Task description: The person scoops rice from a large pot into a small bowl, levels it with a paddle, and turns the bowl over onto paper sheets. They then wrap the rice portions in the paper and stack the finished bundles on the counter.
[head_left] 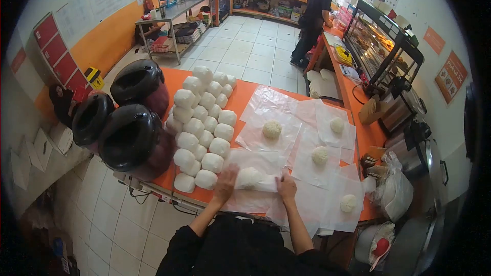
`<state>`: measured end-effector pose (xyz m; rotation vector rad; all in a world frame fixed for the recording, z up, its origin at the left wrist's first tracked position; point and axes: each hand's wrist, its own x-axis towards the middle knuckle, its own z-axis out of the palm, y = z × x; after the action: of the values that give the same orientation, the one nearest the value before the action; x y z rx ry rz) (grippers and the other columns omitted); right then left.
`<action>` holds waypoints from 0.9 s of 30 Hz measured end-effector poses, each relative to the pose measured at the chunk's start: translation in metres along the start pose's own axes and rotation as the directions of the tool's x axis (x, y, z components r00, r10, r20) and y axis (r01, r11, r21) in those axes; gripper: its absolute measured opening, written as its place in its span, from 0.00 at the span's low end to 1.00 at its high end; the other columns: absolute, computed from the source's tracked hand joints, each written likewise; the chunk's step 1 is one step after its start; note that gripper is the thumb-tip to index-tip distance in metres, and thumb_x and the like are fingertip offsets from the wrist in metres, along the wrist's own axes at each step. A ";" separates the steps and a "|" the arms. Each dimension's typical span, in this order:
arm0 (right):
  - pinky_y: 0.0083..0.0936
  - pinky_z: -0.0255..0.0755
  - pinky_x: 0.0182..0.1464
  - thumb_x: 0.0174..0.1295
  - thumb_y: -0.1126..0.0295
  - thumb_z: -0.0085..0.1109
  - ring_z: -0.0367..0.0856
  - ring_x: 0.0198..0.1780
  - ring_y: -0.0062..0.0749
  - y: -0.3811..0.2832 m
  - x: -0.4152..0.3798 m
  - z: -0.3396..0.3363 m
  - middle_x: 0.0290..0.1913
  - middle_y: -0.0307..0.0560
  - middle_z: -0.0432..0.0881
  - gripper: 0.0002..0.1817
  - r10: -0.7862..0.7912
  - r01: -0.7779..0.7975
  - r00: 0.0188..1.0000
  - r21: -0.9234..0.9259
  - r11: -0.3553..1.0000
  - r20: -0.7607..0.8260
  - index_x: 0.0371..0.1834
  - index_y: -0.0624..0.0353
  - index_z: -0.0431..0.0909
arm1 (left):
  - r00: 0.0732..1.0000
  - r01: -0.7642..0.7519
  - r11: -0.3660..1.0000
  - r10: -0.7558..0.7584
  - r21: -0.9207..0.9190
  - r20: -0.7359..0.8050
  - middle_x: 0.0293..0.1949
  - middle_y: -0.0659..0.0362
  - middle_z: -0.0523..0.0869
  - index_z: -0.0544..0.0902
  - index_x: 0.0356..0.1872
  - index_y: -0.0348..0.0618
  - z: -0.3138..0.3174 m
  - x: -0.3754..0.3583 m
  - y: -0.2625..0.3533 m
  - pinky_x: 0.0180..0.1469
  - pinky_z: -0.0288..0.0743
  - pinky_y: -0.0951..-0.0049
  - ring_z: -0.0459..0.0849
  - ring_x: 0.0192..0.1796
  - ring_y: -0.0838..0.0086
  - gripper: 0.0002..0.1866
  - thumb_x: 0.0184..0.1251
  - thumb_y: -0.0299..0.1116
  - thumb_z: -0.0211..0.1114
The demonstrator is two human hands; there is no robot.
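Observation:
A mound of white rice (249, 178) lies on a sheet of wrapping paper (255, 159) at the front of the orange table. My left hand (225, 184) rests along the left side of this mound, its fingers stretched out against the paper. On the right, my right hand (287, 185) pinches the edge of the paper, part of which is folded over the rice. More rice mounds sit on spread sheets: one rice mound (271, 129) farther back, another rice mound (320, 156) to the right. Left of my hands stands a pile of white wrapped parcels (205, 179).
Dark lidded pots (130, 138) crowd the table's left edge. On the right are a plastic bag (395, 186), a rice pot with a red-ended spoon (377, 246) and a lit glass food case (381, 36). A person (314, 20) in dark clothes stands by the far counter.

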<state>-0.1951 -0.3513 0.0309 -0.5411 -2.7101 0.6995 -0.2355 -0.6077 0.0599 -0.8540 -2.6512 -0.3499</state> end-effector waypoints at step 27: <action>0.35 0.73 0.43 0.37 0.61 0.68 0.80 0.40 0.44 -0.023 0.170 0.051 0.37 0.51 0.82 0.22 -0.362 0.475 0.607 0.043 0.879 0.708 0.38 0.57 0.80 | 0.953 -0.300 0.954 0.300 -0.005 0.033 0.68 0.53 0.62 0.62 0.65 0.36 0.020 -0.011 0.031 0.70 0.55 0.69 0.61 0.69 0.69 0.28 0.62 0.30 0.47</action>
<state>-0.3711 -0.3190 0.0307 0.4754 -3.4129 0.6542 -0.2132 -0.5817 0.0416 -1.2514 -2.4963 -0.2590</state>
